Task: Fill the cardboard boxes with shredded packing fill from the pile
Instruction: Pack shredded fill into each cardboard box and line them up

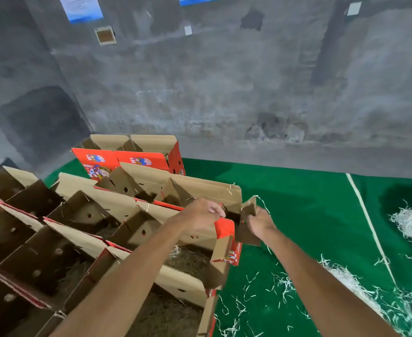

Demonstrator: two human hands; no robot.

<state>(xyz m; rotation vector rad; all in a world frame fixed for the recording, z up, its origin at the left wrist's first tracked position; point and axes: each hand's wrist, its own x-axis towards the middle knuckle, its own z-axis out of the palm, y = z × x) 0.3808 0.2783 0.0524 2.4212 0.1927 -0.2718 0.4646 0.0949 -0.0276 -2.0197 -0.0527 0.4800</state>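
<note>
Shredded packing fill (353, 283): white strands heaped at 4 o'clock on the green mat (309, 203), a second tuft (411, 222) at 3 o'clock by the right edge, loose strands scattered between heap and boxes. Darker fill lying inside the near box (188, 261) at 6 o'clock and in the one below it (166, 312).

Left hand (201, 212), just right of centre: fingers curled, pinching the red edge of a side flap (224, 228) on the open cardboard box (207, 190). Right hand (261, 223), just beside it toward 3 o'clock: fingers curled round a brown cardboard flap (248, 215), gripping it, a few white strands trailing off the flap. Both forearms reaching up from the bottom edge, hands near each other but apart.

Rows of open cardboard boxes (83, 215) packed touching one another from 9 to 6 o'clock, flaps upright, round holes in the walls; contents of the far-left ones too dark to tell. Two red printed boxes (127, 161) at 11 o'clock behind the rows, flaps up. White line (370, 227) crossing the mat at 3 o'clock. Grey concrete wall (224, 81) across the top, paper notices (83, 8) stuck at 12 o'clock.
</note>
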